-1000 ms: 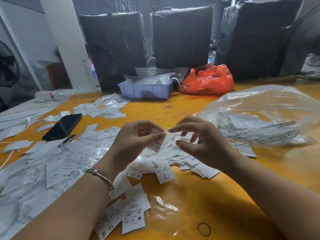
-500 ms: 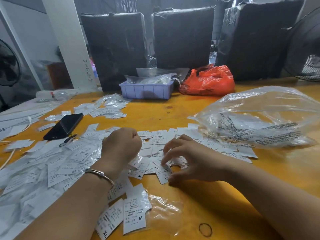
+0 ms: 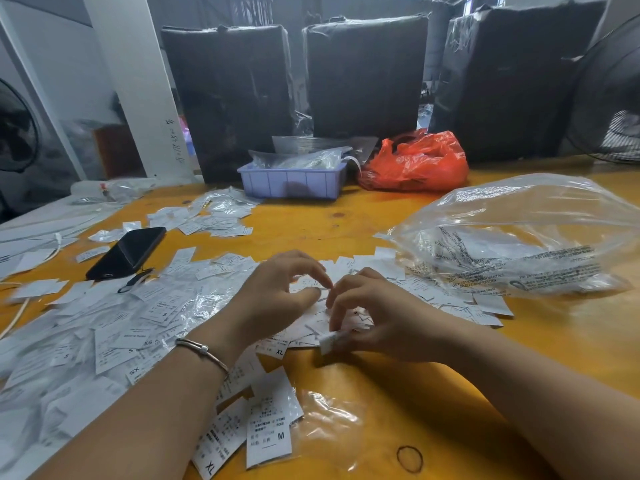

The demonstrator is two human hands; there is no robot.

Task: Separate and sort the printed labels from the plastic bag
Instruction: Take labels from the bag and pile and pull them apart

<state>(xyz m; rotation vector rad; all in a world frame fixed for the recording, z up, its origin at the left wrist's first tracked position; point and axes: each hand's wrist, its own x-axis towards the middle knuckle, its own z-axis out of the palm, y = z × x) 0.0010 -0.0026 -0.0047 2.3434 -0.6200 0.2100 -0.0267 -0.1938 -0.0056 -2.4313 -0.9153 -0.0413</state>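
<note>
Left hand [image 3: 277, 299] hovers with curled fingers over the loose labels [image 3: 311, 317] at centre, its hold unclear. Right hand [image 3: 377, 317] pinches a small label stack [image 3: 329, 339], long axis 8-to-2 o'clock. Clear plastic bag [image 3: 519, 237] lies at 2 o'clock.

- Worn on the head, looking forward and down across the yellow table [image 3: 346, 233].
- Close over both forearms; wide-angle, bending the edges.
- Facing black wrapped bales [image 3: 367, 74] at the far side.
- Single view only.

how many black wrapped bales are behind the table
3: left bale behind the purple tray, middle bale, right bale behind the red bag. More may be hidden.
</note>
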